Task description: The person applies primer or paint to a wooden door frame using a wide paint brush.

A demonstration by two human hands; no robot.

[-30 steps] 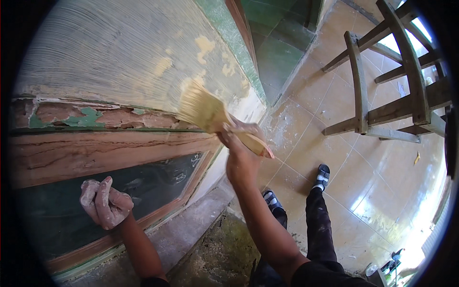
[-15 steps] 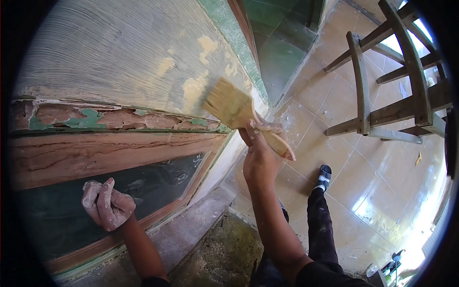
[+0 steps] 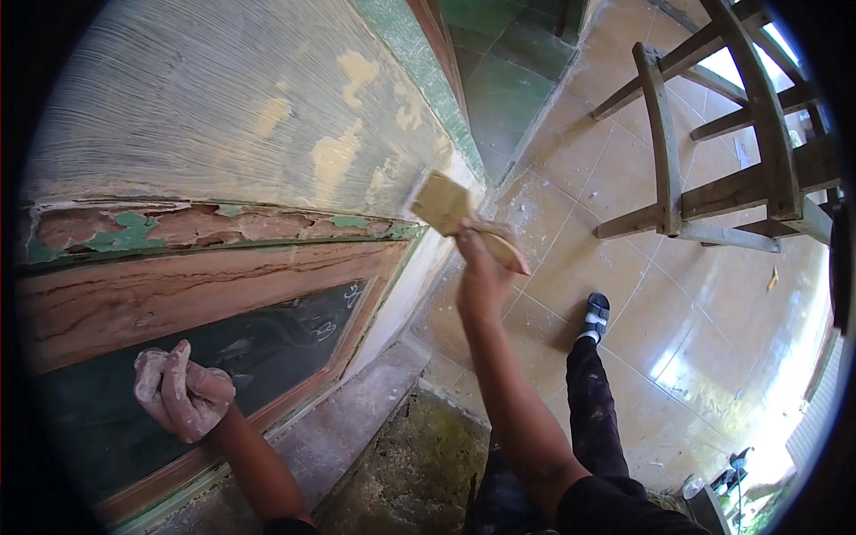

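My right hand [image 3: 486,259] is closed around the pale handle of a wide, flat paintbrush [image 3: 441,204]. The brush's far edge meets the lower right corner of a wall panel [image 3: 223,107], which is grey with streaky strokes and yellowish bare patches. Over the dark board [image 3: 267,343], my left hand [image 3: 185,390] is raised with its fingers curled in, coated in whitish powder. Nothing shows between those fingers. Just below the panel runs a wooden ledge [image 3: 187,227] with peeling green paint.
To the right, a wooden chair or frame [image 3: 669,143] with several legs lies across the tan tiled floor [image 3: 562,259]. White flakes are scattered near the wall. My sandalled foot [image 3: 596,314] stands on the tiles. A grey sill [image 3: 357,419] borders a mossy patch of ground [image 3: 401,464].
The brush in my right hand has shifted slightly right and down along the panel's corner. The whole view has moved a little; my left hand keeps its curled shape.
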